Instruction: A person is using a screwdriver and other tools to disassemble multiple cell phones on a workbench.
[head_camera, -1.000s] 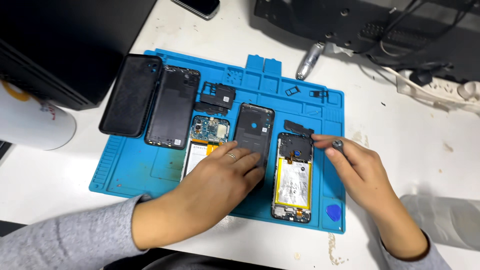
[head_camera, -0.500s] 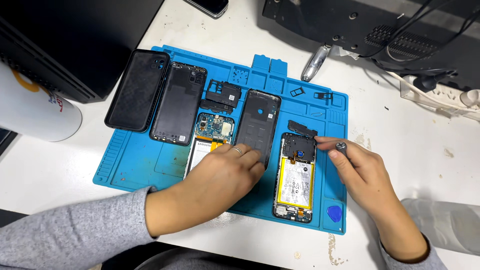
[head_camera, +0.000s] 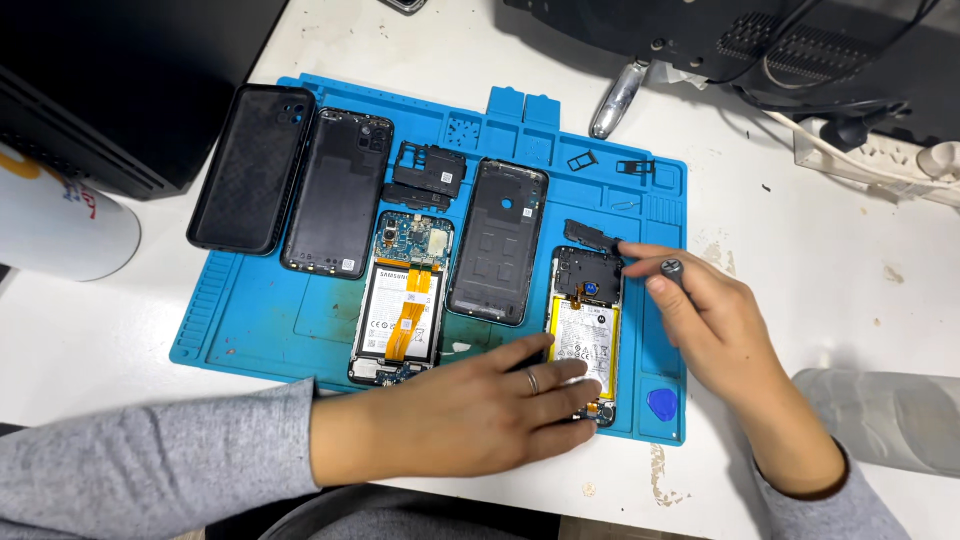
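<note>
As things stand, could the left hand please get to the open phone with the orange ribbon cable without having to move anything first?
Probably yes. The left hand lies flat on the blue mat, fingers on the right opened phone. The phone with the orange ribbon cable lies uncovered just beside it, nothing between them.

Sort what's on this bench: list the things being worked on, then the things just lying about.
In hand:
opened phone with yellow battery
screwdriver
left hand
right hand
blue mat

Lying about:
second opened phone
black case
blue pick
</note>
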